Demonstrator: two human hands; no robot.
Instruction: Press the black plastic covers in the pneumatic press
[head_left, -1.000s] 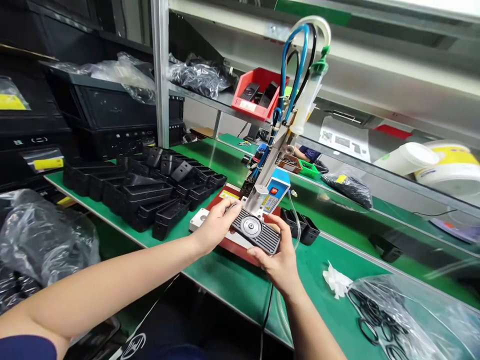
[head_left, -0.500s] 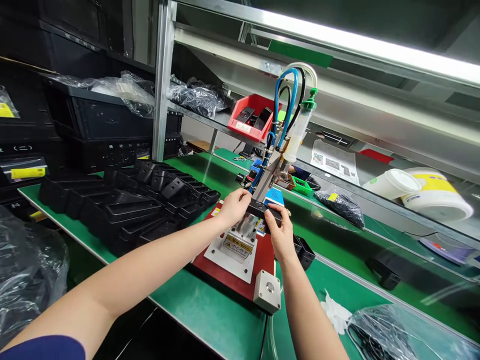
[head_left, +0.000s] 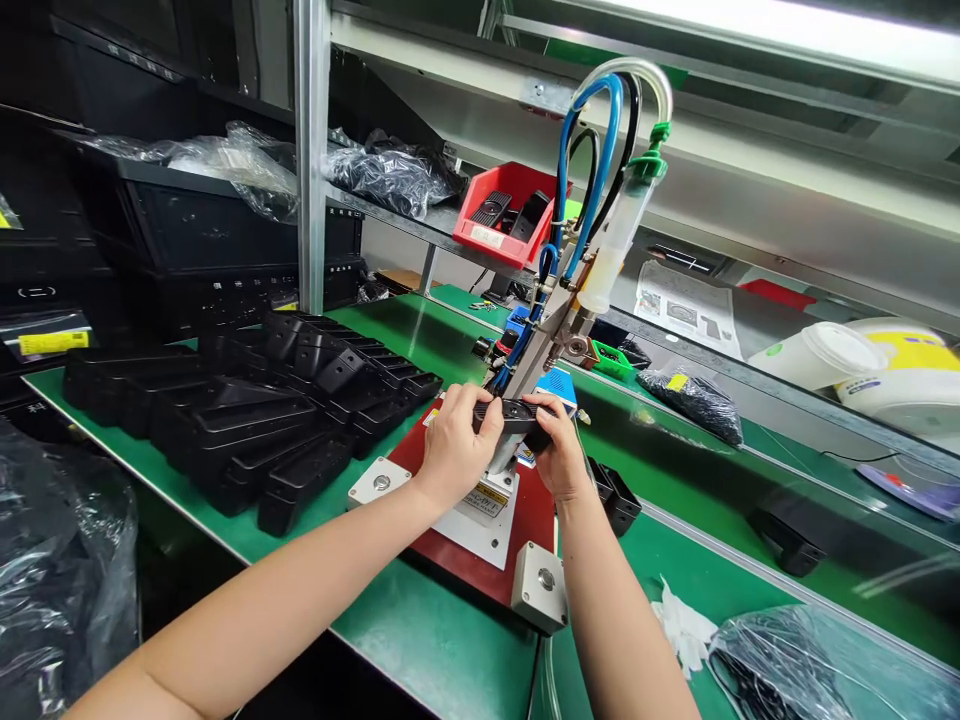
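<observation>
Both of my hands grip a black plastic housing (head_left: 516, 412) at the metal fixture of a small bench press (head_left: 536, 350). My left hand (head_left: 461, 440) is closed round its left end, thumb on the near edge. My right hand (head_left: 559, 445) holds the right end with the thumb on top and the fingers partly hidden beneath. Above and behind the part stands a syringe (head_left: 619, 240) with a green cap, along with blue and black hoses. A warning label (head_left: 484, 500) shows on the fixture below the part.
Rows of black housings (head_left: 247, 420) cover the green bench on the left. Two button boxes (head_left: 540, 588) sit on the red base's near corners. A red bin (head_left: 502, 215) stands on the shelf. Bagged cable (head_left: 780, 660) and white tissue (head_left: 684, 625) lie at the right.
My left hand has shifted its grip, turning so the thumb lies on the near side of the housing. My view has moved closer, and the left button box has come into sight.
</observation>
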